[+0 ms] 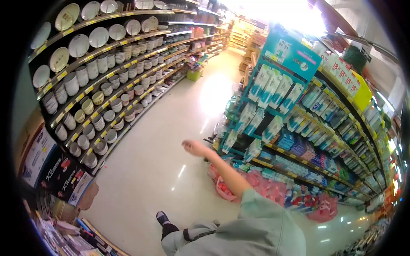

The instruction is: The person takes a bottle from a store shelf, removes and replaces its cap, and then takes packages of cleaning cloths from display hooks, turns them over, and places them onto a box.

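My right hand (195,148) reaches out over the pale floor of the aisle, fingers curled in and nothing visible in them. A short grey-green sleeve (256,211) covers my upper arm. To the right of the hand stands a teal display rack (288,53) hung with white and teal packs (271,87); the hand is apart from it. Pink plastic bags (269,187) lie low by the rack, behind my forearm. My left hand is out of view. One of my feet (162,218) shows below, in a dark shoe.
Left of the aisle, long shelves hold plates (99,37), bowls (98,123) and cups (81,76). Printed boxes (60,170) and stacked goods (64,237) stand at the lower left. A green bin (194,75) sits farther along. Shelves of packaged goods (294,143) line the right.
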Motion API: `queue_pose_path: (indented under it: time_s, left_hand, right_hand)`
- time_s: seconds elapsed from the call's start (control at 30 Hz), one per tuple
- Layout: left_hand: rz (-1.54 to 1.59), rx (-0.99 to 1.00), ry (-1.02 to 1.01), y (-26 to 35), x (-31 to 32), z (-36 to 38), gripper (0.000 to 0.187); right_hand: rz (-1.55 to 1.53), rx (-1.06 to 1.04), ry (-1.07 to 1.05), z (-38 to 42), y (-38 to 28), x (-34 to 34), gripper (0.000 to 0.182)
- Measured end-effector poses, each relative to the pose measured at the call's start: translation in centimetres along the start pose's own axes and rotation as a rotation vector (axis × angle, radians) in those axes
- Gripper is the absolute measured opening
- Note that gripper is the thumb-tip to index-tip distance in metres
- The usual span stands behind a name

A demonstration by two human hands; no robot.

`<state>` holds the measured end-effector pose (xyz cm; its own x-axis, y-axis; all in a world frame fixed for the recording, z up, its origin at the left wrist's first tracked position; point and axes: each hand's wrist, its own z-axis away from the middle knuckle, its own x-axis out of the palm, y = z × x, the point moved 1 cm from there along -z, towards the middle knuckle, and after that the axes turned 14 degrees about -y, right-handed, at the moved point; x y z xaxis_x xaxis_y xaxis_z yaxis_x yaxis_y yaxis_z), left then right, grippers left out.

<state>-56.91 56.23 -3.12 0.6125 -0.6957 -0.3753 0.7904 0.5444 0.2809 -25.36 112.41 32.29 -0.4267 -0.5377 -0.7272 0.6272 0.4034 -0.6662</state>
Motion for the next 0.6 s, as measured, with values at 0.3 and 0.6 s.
queue_pose_path:
  time_s: [0.3,0.6]
  left_hand:
    - [0.620,0.139,0.048,-0.9,-31.0,-13.4,0.023]
    - [0.612,0.655,0.568,11.9,-53.7,-24.4,0.018]
  right_hand:
    - [0.099,0.065,0.335,-4.0,-9.4,-16.4,0.027]
    - [0.082,0.110,1.053,0.8,-6.9,-33.5,0.054]
